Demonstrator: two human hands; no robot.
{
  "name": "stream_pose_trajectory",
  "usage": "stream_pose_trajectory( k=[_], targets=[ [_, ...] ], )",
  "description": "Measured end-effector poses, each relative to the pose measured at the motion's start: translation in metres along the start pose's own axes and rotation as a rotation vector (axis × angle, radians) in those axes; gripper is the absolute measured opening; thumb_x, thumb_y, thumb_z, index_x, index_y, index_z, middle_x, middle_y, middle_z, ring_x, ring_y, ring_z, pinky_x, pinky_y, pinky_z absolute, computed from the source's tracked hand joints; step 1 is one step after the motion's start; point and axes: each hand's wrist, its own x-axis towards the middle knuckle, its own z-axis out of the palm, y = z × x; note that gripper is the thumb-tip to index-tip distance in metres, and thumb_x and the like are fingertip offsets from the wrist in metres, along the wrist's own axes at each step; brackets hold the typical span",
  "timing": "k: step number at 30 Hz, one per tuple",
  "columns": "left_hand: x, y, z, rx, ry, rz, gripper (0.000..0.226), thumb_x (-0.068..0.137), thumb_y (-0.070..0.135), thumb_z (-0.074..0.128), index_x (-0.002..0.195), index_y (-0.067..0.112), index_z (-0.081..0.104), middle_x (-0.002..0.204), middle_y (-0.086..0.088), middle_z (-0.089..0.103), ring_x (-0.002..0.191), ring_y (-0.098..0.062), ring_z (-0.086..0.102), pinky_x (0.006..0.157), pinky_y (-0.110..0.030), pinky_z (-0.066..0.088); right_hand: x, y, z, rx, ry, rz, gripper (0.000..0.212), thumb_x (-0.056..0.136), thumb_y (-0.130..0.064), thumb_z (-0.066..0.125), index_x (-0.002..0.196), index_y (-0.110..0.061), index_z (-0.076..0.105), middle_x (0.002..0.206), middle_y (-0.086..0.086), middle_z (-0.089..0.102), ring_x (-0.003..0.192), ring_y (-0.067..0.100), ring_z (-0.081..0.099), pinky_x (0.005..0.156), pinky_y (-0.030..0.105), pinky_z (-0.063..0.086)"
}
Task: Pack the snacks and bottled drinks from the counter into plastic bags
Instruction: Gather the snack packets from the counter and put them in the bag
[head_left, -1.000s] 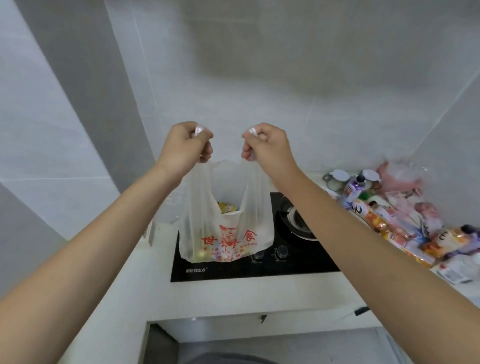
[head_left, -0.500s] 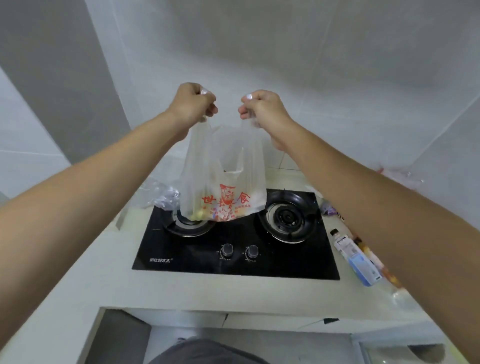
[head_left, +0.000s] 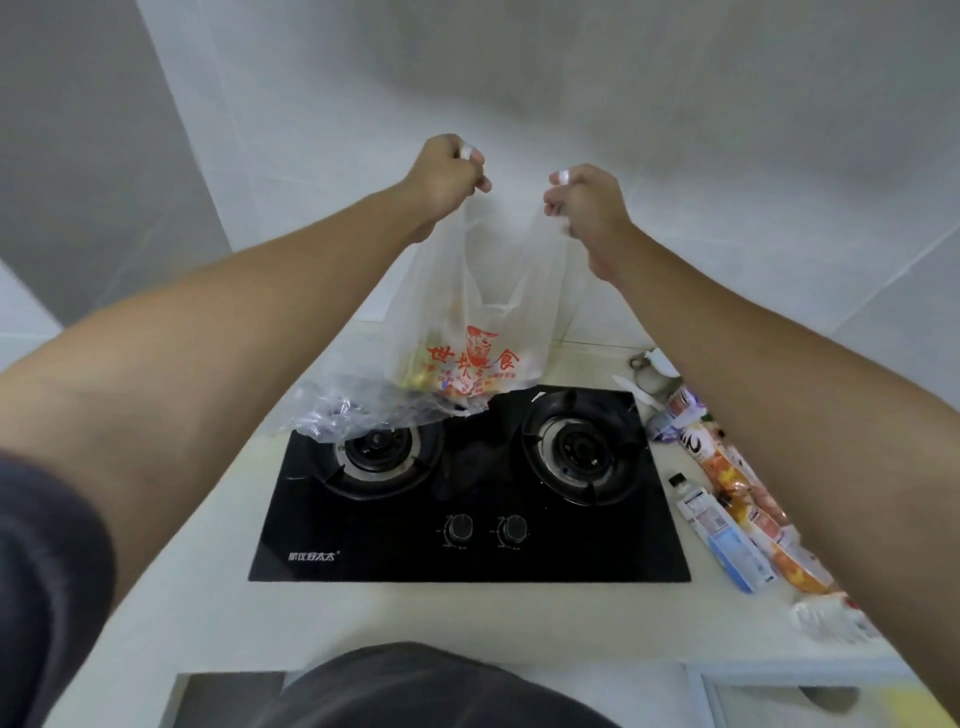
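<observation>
Translucent white plastic bag with red print (head_left: 478, 332) hanging upright, long axis vertical, handles up, left hand (head_left: 444, 174) and right hand (head_left: 587, 208) each clenched on one handle, above black glass two-burner hob (head_left: 467, 519)

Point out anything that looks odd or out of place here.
A clear bag droops over the left burner, an odd spot for plastic. The printed bag hangs from both hands, left hand and right hand, above it.

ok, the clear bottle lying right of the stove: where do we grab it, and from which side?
Grip the bottle across its labelled body, coming from above. It lies flat on the counter, cap toward the wall, and its stove-side flank looks clear, but snack packs crowd its right. A top-down pinch with the right hand probably suits once it lets go of the bag.
</observation>
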Motion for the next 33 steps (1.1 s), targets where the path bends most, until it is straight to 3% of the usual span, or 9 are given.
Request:
stream_pose_trajectory(
  k=[6, 8, 13, 18, 20, 23, 26, 33],
  targets=[
    [0.028, -0.028, 0.003, 0.018, -0.070, -0.013, 0.010, 0.098, 0.004, 0.047, 0.099, 0.011, 0.054, 0.105, -0.009, 0.066, 0.059, 0.008, 0.060, 0.055, -0.008, 0.042, 0.026, 0.024, 0.014, -0.100, 0.032, 0.057, 0.019, 0.090, -0.005, 0.058, 0.100, -0.020, 0.065, 0.101, 0.006, 0.066, 0.086, 0.015, 0.059, 0.066, 0.025, 0.041],
    [0.031, -0.043, 0.005, 0.025, -0.086, -0.043, 0.009, 0.096, 0.003, 0.051, 0.094, 0.012, 0.052, 0.107, -0.011, 0.064, 0.066, 0.001, 0.061, 0.059, -0.011, 0.043, 0.029, 0.035, 0.020, -0.126, 0.032, 0.098, 0.023, 0.090, -0.004, 0.057, 0.104, -0.021, 0.065, 0.108, 0.005, 0.067, 0.090, 0.016, 0.060, 0.068, 0.025, 0.042],
    [0.031, -0.078, 0.010, 0.050, -0.116, -0.104, 0.024, 0.091, 0.005, 0.057, 0.111, 0.015, 0.050, 0.125, -0.013, 0.063, 0.093, -0.019, 0.060, 0.063, -0.021, 0.041, 0.029, 0.070, 0.028, -0.185, -0.025, 0.193, 0.037, 0.089, -0.005, 0.062, 0.124, -0.018, 0.065, 0.116, 0.006, 0.064, 0.097, 0.019, 0.059, 0.069, 0.025, 0.042],
    [0.025, -0.096, 0.014, 0.087, -0.124, -0.120, 0.037, 0.088, 0.010, 0.065, 0.122, 0.019, 0.052, 0.104, -0.005, 0.060, 0.089, -0.019, 0.057, 0.067, -0.027, 0.042, 0.024, 0.085, 0.033, -0.234, -0.051, 0.183, 0.044, 0.092, -0.007, 0.064, 0.135, -0.015, 0.061, 0.129, 0.012, 0.065, 0.104, 0.020, 0.060, 0.069, 0.022, 0.041],
    [0.021, -0.101, 0.015, 0.102, -0.127, -0.110, 0.038, 0.090, 0.012, 0.063, 0.126, 0.020, 0.053, 0.102, -0.004, 0.061, 0.090, -0.020, 0.059, 0.068, -0.028, 0.042, 0.021, 0.085, 0.032, -0.302, -0.057, 0.162, 0.043, 0.092, -0.011, 0.064, 0.134, -0.016, 0.061, 0.126, 0.007, 0.065, 0.110, 0.021, 0.062, 0.072, 0.022, 0.042],
    [0.012, -0.102, 0.012, 0.121, -0.126, -0.073, 0.036, 0.091, 0.012, 0.060, 0.126, 0.020, 0.055, 0.093, 0.000, 0.062, 0.090, -0.018, 0.062, 0.070, -0.028, 0.044, 0.013, 0.078, 0.028, -0.447, -0.007, 0.098, 0.037, 0.092, -0.013, 0.063, 0.130, -0.014, 0.063, 0.116, 0.001, 0.064, 0.102, 0.017, 0.060, 0.077, 0.024, 0.045],
    [-0.002, -0.099, 0.007, 0.140, -0.109, -0.048, 0.032, 0.092, 0.013, 0.058, 0.123, 0.023, 0.055, 0.092, 0.001, 0.064, 0.088, -0.014, 0.061, 0.070, -0.026, 0.046, 0.002, 0.073, 0.022, -0.498, 0.040, 0.028, 0.036, 0.092, -0.017, 0.062, 0.128, -0.015, 0.063, 0.111, -0.002, 0.063, 0.102, 0.016, 0.061, 0.085, 0.027, 0.050],
    [-0.061, -0.092, -0.006, 0.160, -0.034, -0.028, 0.028, 0.097, 0.017, 0.057, 0.125, 0.021, 0.054, 0.092, 0.002, 0.061, 0.084, -0.014, 0.058, 0.073, -0.027, 0.044, -0.047, 0.063, 0.010, -0.468, -0.033, -0.081, 0.034, 0.092, -0.021, 0.062, 0.126, -0.016, 0.063, 0.114, -0.001, 0.066, 0.107, 0.016, 0.063, 0.098, 0.037, 0.053]
  ],
)
